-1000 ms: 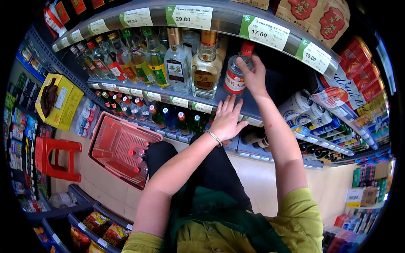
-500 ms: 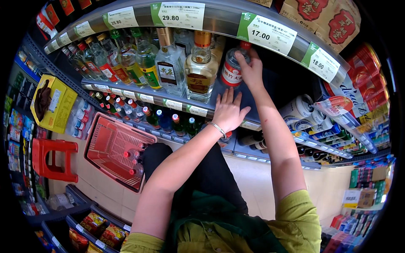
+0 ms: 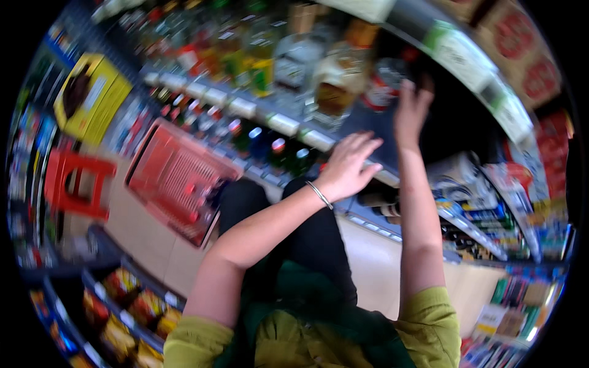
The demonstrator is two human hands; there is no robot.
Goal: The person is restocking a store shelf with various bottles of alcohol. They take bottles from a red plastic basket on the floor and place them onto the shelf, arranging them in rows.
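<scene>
A clear bottle with a red cap and a red-and-white label [image 3: 380, 92] stands upright on the grey shelf [image 3: 375, 127], at the right end of a row of liquor bottles. Just right of it, my right hand [image 3: 412, 113] is raised with its fingers apart, blurred and apparently off the bottle. My left hand [image 3: 353, 162], a silver bangle on its wrist, hovers at the shelf's front edge, fingers stretched out and holding nothing. To the left of the red-labelled bottle are a broad bottle with an orange-gold cap [image 3: 334, 95] and a clear gold-capped bottle [image 3: 292, 67].
A red shopping basket [image 3: 153, 156] with several small bottles sits on the floor at left, near a red stool [image 3: 80, 184] and a yellow box [image 3: 101, 110]. Smaller bottles [image 3: 279, 153] line the lower shelf. Large cans [image 3: 457, 175] are at right, snack bags [image 3: 147, 306] at lower left.
My right hand has let go of the red-labelled bottle's neck and moved right of it. My left hand has drawn back from the bottle's base. The whole view has shifted and blurred.
</scene>
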